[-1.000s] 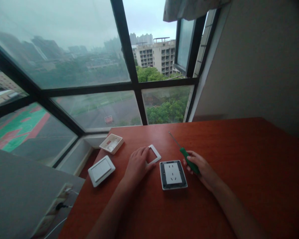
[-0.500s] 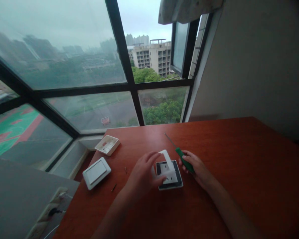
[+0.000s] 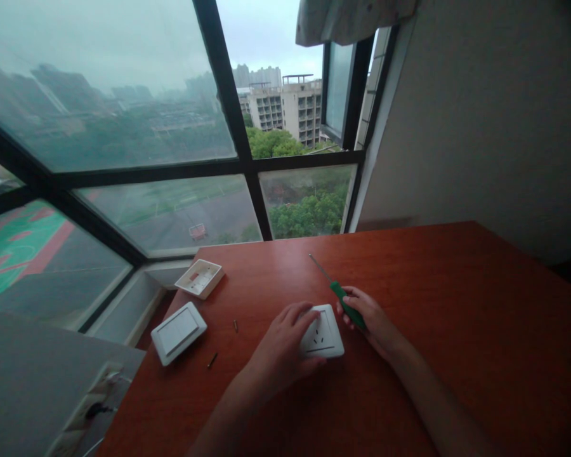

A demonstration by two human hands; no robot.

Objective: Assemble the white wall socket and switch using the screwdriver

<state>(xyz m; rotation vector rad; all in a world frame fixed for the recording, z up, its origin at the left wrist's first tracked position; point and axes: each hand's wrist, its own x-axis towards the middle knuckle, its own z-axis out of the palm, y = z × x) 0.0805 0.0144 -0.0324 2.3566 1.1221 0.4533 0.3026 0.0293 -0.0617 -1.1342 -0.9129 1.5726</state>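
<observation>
A white wall socket (image 3: 324,333) lies flat on the red-brown table (image 3: 433,298), its white cover frame now seated on it. My left hand (image 3: 285,349) rests on the socket's left side, fingers curled over the frame and thumb at its near edge. Just right of the socket, my right hand (image 3: 368,317) is closed around the green handle of a screwdriver (image 3: 340,296), whose thin shaft points away to the upper left and lies low over the table.
A white light switch (image 3: 178,331) lies near the table's left edge, with a white back box (image 3: 200,278) beyond it. Two small screws (image 3: 212,360) (image 3: 235,325) lie between switch and socket. Large windows stand behind; a wall rises at right.
My left hand lifted the white frame from the table, carried it over the socket and pressed it down flat. The right hand kept the screwdriver. The camera shifted slightly.
</observation>
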